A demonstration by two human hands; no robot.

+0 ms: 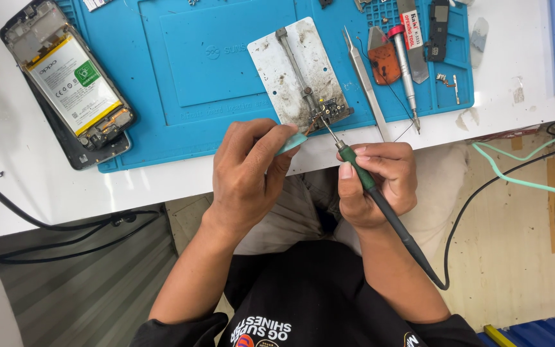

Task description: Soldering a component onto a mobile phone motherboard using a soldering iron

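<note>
Bench inventory, all places reckoned from the blue work mat (226,71):

1. Small circuit board (330,110): clamped at the near end of a worn metal holder plate (290,64), which we find lying on the mat's near right part. The board sits just beyond both hands, between them and a little above the fingertips.

2. Right hand (380,180): off the mat's near edge, over the white table edge. We see it closed in a pen grip round a soldering iron (370,186) with a green collar and dark handle; the thin tip reaches onto the mat and meets the board. Its black cord trails away from the mat toward the body.

3. Left hand (248,170): also just off the mat's near edge, left of the board. Thumb and fingers pinch a small pale teal piece (292,142), whose end lies close to the board's left side; we cannot tell whether it touches.

4. Tweezers (364,80): on the mat, right of the holder plate, lying lengthwise.

5. Screwdriver (406,71): on the mat's right part, beside the tweezers, tip toward the near edge.

6. Opened phone (69,83), battery exposed: overlapping the mat's left edge, well apart from both hands
</note>
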